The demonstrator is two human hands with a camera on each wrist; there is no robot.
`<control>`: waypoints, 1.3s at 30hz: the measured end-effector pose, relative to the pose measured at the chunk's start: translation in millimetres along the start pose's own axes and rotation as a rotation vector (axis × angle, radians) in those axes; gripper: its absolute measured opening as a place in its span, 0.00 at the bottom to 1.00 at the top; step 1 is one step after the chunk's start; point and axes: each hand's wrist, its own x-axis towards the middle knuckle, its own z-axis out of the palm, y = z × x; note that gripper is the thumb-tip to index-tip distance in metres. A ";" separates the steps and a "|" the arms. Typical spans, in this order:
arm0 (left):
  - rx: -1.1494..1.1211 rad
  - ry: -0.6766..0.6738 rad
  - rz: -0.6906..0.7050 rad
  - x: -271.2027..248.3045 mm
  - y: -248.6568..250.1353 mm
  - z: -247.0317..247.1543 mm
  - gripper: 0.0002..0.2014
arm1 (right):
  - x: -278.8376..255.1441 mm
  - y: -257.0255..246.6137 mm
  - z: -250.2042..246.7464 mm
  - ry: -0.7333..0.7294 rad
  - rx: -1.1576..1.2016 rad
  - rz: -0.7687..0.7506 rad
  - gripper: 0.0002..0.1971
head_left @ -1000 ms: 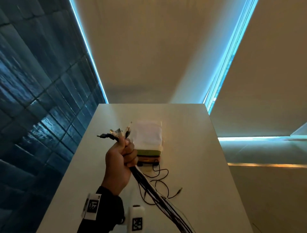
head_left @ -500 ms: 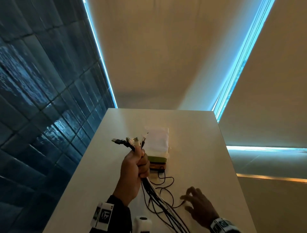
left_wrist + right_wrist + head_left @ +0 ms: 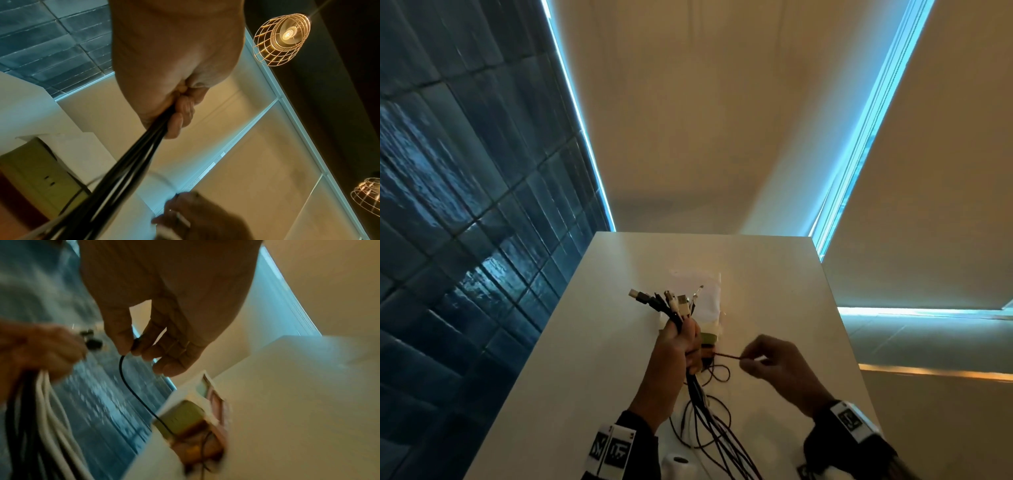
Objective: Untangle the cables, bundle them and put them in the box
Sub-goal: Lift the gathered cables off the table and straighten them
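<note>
Head view: the left hand [image 3: 676,346] is raised above the white table [image 3: 585,342], fingers wrapped tight round a bundle of cables [image 3: 698,394]. Plug ends [image 3: 667,299] fan out of the top of the fist toward 11 o'clock; the black and white leads hang from its underside toward 5 o'clock and trail onto the table surface in loose loops.

The right hand [image 3: 774,363] sits at 3 o'clock of the left, near but not touching it. Thumb and forefinger pinch the end of one thin dark cable [image 3: 726,356], which runs taut across to the left fist. The remaining fingers are loosely curled and hold nothing.

Right wrist view: the pinch is confirmed; the thin cable drops from the fingertips [image 3: 123,347] in a curve toward the box [image 3: 185,415] at 5 o'clock.

The box stands on the table directly behind the left hand, at 12 o'clock of it, largely hidden by the fist in the head view. Its contents cannot be made out.

Left wrist view: a wire-cage lamp [image 3: 281,39] is lit at 1 o'clock.
</note>
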 end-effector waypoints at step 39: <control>-0.107 0.133 0.038 8.3 -8.9 10.0 0.09 | 3.8 -80.2 54.6 0.178 0.131 -0.288 0.09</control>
